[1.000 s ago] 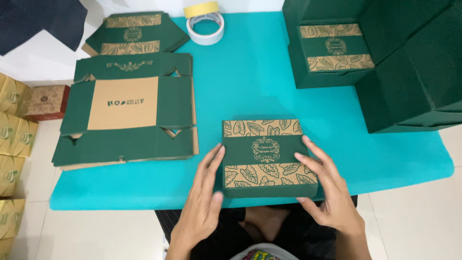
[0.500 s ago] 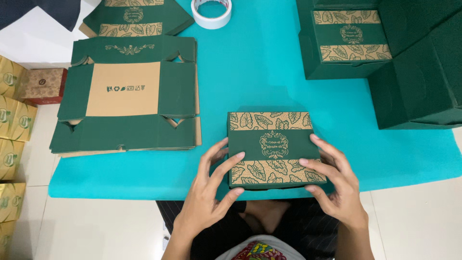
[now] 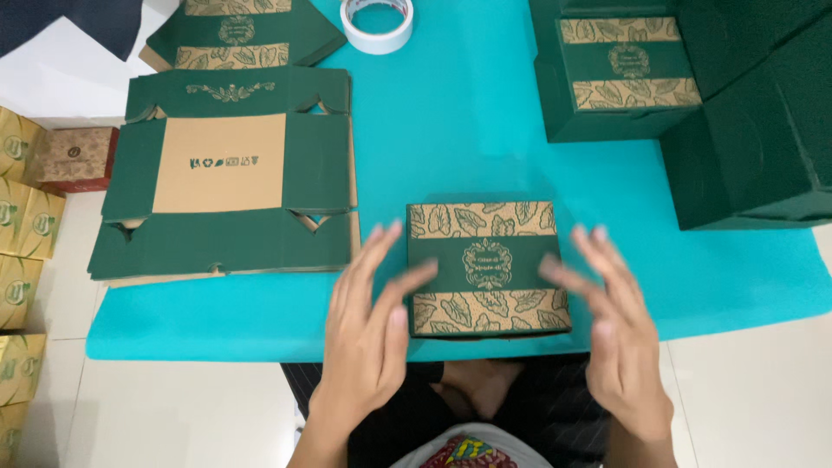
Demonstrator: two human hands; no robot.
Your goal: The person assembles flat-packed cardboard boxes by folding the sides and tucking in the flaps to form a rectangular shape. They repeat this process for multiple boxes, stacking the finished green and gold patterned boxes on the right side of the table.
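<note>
A closed dark green box [image 3: 485, 265] with tan leaf bands on its lid sits at the near edge of the teal table [image 3: 468, 139]. My left hand [image 3: 368, 334] hovers at its left side, fingers spread, fingertips over the lid's left edge. My right hand [image 3: 611, 334] is at its right side, fingers apart and blurred, fingertips near the lid's right edge. Neither hand grips the box.
A stack of flat unfolded green box blanks [image 3: 227, 173] lies to the left, another folded one [image 3: 243, 35] behind it. A white tape roll [image 3: 378, 22] sits at the far middle. Finished green boxes [image 3: 624, 74] and larger green cartons [image 3: 763, 121] stand at the right. Small cartons [image 3: 26, 225] sit on the floor left.
Both hands have lifted off the box's sides and opened, now blurred in motion. The view has shifted slightly so the box sits further right and lower.
</note>
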